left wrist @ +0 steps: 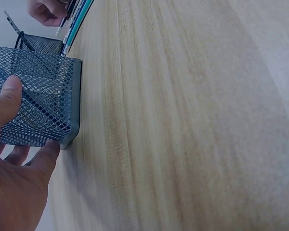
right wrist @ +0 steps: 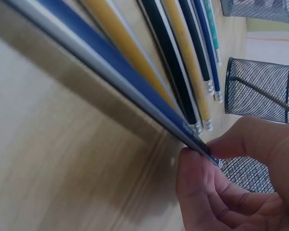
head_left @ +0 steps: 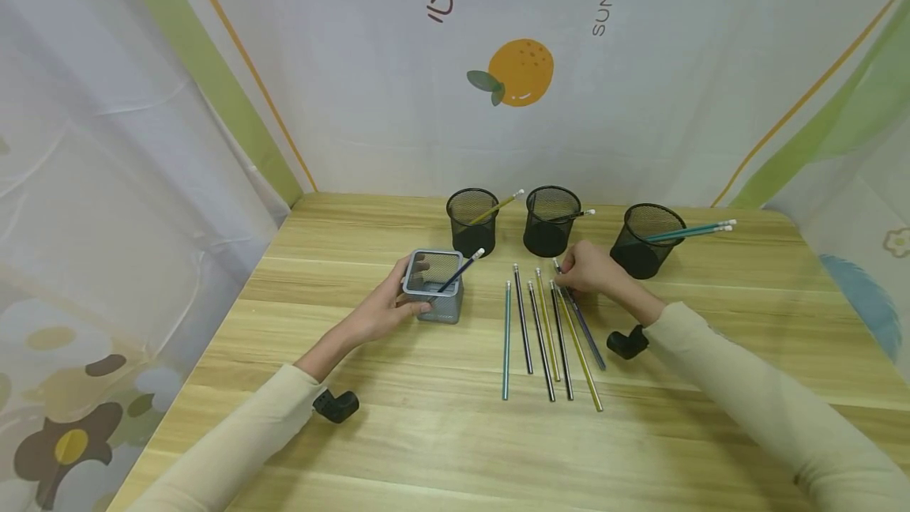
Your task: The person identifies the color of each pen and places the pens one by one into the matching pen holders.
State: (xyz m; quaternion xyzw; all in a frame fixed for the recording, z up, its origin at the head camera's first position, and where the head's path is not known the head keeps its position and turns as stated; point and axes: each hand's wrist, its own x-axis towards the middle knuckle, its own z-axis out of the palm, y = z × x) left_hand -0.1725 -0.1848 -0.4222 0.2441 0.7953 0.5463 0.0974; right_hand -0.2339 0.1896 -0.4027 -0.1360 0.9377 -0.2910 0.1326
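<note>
My left hand [head_left: 380, 310] grips a grey square mesh pencil holder [head_left: 442, 310] from its left side, thumb on the near wall and fingers round the other side. A blue pencil [head_left: 464, 269] leans inside it, white eraser end up. At the right of a row of loose pencils, my right hand [head_left: 590, 267] pinches a dark blue pencil [right wrist: 135, 94] between thumb and forefinger close to its eraser end. Its other end points toward me. Beside it lie a teal pencil [head_left: 507, 342], yellow pencils [head_left: 581, 355] and several dark ones [head_left: 540, 342], erasers away from me.
Three round black mesh cups stand along the back: the left cup [head_left: 473, 241] with a yellow pencil, the middle cup [head_left: 546, 239] with a black one, the right cup [head_left: 635, 257] with two teal ones. A printed curtain [head_left: 398, 117] hangs behind the wooden table [head_left: 426, 449].
</note>
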